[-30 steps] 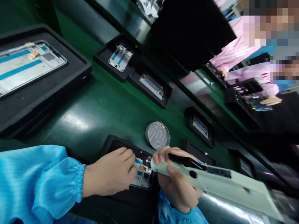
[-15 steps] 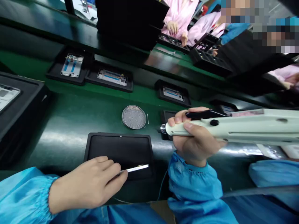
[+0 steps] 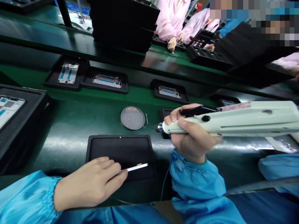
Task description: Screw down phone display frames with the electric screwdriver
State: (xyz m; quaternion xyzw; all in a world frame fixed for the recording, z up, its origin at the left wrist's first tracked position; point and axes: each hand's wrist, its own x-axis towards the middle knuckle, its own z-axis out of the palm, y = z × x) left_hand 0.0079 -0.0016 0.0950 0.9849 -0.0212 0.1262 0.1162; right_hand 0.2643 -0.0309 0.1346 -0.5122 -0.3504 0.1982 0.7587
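My left hand is closed around a thin phone frame, seen edge-on and tilted over the black tray. Most of that frame is hidden behind my fingers. In my right hand is a pale green electric screwdriver with a black lever; its bit points left, above the bench. A round screw dish with a perforated surface lies beyond the black tray, with small screws gathered at its far side. Beside the dish rests a thin white stick.
Black trays with phone frames line the back of the green bench. A stack of trays stands at left. Across a raised rail, people in pink sleeves work. At right is a blue sleeve.
The view has shifted slightly. Both hands keep their hold, and the screwdriver sits a little further left in view. A pink-sleeved person's hand across the rail has moved lower.
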